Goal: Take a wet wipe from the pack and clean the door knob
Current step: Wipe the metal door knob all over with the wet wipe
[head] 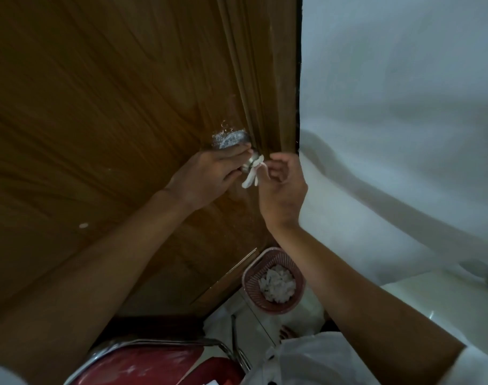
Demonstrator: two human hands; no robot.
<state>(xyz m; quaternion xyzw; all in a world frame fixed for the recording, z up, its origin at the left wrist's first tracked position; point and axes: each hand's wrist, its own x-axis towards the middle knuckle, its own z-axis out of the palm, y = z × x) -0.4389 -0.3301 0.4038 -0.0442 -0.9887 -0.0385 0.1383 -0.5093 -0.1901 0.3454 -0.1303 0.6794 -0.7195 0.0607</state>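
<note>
We see the knob [250,162] on the wooden door [112,120], near its right edge, below a round metal plate [231,138]. Our left hand [209,176] curls around the knob, fingers on its top. A white wipe [252,175], twisted into a strip, hangs off the knob's right side. Our right hand [283,187] pinches the wipe between thumb and fingertips just beside the knob. On the floor by the door's lower corner stands a pink basket [273,279] with crumpled white wipes inside.
</note>
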